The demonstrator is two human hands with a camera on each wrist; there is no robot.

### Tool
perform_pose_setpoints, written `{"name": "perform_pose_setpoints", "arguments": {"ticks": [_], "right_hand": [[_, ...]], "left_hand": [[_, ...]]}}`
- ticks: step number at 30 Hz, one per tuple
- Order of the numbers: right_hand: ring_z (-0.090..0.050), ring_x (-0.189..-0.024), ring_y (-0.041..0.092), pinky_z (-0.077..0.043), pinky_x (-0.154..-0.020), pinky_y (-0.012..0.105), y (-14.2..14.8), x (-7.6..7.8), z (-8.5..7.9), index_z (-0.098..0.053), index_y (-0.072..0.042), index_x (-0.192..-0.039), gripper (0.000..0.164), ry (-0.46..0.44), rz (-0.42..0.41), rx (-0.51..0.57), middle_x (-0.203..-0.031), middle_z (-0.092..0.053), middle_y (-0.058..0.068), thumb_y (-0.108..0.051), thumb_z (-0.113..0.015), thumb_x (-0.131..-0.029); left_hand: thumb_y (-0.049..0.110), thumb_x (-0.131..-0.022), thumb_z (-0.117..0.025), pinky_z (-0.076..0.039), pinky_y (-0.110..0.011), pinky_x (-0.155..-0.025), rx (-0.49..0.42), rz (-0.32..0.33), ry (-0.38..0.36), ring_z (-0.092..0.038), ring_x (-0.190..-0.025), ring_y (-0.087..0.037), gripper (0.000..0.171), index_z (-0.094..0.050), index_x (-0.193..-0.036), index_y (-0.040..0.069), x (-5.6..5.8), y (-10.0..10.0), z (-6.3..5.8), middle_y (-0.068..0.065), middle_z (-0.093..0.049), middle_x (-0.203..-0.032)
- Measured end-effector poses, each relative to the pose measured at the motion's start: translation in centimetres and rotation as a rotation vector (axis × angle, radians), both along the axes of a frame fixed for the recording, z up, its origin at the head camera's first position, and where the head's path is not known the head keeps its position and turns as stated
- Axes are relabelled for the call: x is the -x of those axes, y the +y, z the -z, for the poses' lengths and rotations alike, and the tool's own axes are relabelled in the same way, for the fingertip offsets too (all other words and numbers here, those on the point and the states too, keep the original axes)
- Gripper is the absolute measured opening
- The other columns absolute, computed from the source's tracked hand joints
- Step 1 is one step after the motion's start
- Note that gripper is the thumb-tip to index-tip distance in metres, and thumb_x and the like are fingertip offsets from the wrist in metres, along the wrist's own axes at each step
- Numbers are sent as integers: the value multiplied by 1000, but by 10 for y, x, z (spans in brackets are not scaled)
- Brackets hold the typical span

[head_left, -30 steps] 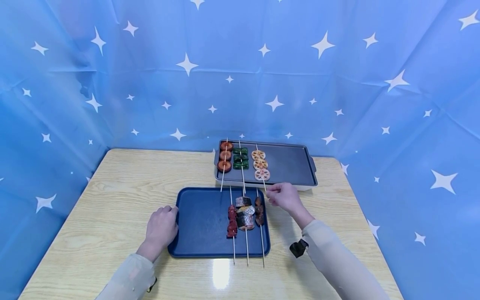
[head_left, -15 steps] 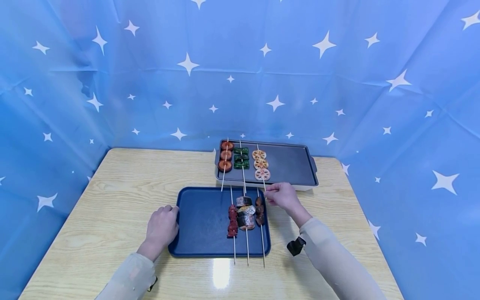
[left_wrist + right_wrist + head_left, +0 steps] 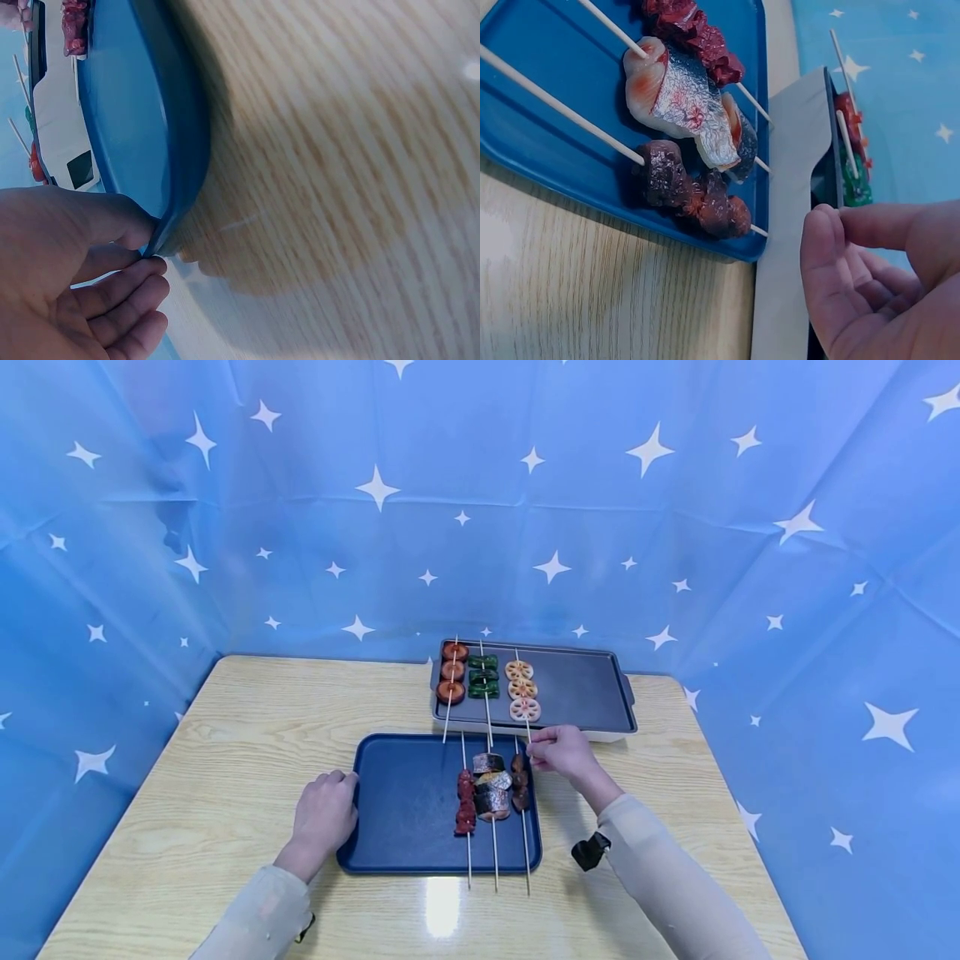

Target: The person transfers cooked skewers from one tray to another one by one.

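In the head view my right hand (image 3: 561, 750) pinches the stick end of a lotus root skewer (image 3: 522, 688) between thumb and forefinger. Its slices lie on the dark grill plate (image 3: 581, 685), right of a green pepper skewer (image 3: 483, 677). At the near side, my left hand (image 3: 324, 810) holds the left rim of a blue tray (image 3: 405, 810). The left wrist view has that thumb (image 3: 124, 221) over the rim and fingers curled beneath. Three skewers lie on the tray's right part: red meat (image 3: 465, 802), fish pieces (image 3: 492, 789) and brown meat (image 3: 520, 783).
A skewer of round brown mushroom-like caps (image 3: 451, 671) lies at the grill's left end. The wooden table (image 3: 225, 760) carries grill and tray, which stand close together. A blue star-patterned curtain (image 3: 480, 527) hangs behind the table and along both sides.
My right hand and wrist have shifted very slightly left while pinching the stick end. The left hand, the tray and the other skewers keep their places.
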State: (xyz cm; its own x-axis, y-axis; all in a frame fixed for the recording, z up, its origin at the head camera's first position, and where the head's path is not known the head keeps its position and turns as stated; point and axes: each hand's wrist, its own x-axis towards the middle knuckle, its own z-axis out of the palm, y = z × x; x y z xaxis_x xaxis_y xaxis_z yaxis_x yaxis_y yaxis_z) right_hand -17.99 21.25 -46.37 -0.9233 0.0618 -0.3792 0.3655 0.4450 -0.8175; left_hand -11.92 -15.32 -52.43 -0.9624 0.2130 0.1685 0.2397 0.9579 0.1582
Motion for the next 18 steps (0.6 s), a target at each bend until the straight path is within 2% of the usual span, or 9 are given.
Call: {"name": "perform_pose_setpoints", "arguments": {"ticks": [8,18], "right_hand": [[-66,-79,19,-60,-81,41,0,1,1,-65,6,-109,21,12,-3,-23,-95,-69,17,-6,-60,-92],[-65,-75,17,-60,-80,42,0,2,4,-65,6,-104,17,14,1,25,-90,-69,13,-4,-59,-91]], "left_hand": [[2,-76,-65,-54,-46,-74,-5,-6,-8,-63,-82,-32,34,-68,-110,-3,0,1,0,-17,-67,-95],[2,-76,-65,-54,-47,-75,-8,-8,-12,-63,-83,-32,34,-68,-110,-3,0,0,-1,-17,-68,-96]]}}
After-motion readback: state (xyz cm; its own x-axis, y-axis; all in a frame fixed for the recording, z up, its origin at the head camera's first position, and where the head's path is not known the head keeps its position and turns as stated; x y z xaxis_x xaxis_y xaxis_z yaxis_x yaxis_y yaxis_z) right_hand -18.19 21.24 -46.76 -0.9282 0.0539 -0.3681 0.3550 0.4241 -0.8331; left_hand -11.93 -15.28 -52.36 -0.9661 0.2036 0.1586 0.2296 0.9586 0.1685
